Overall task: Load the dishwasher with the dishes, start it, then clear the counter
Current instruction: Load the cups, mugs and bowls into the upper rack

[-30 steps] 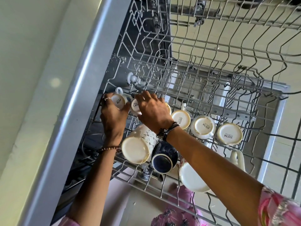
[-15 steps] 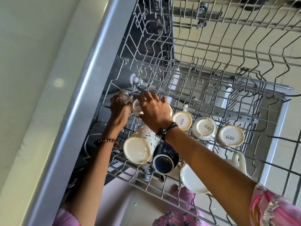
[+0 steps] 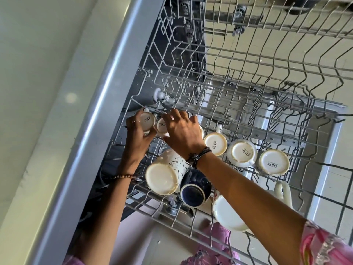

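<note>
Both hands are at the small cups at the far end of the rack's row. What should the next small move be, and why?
Probably seat the small cup held by the left hand base-up beside its neighbour cup, then let go. The right hand rests open over that neighbour, and the upper rack has a row of upturned cups beside them.

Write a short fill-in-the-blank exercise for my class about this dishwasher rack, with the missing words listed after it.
1. Every cup in the wire rack stands ____ side up.
2. The word printed on the base of the small white cups is ____.
3. The left hand grips a small ____ cup.
4. The one dark mug is ____ in colour.

Missing words: bottom; SISTA; white; blue
</note>
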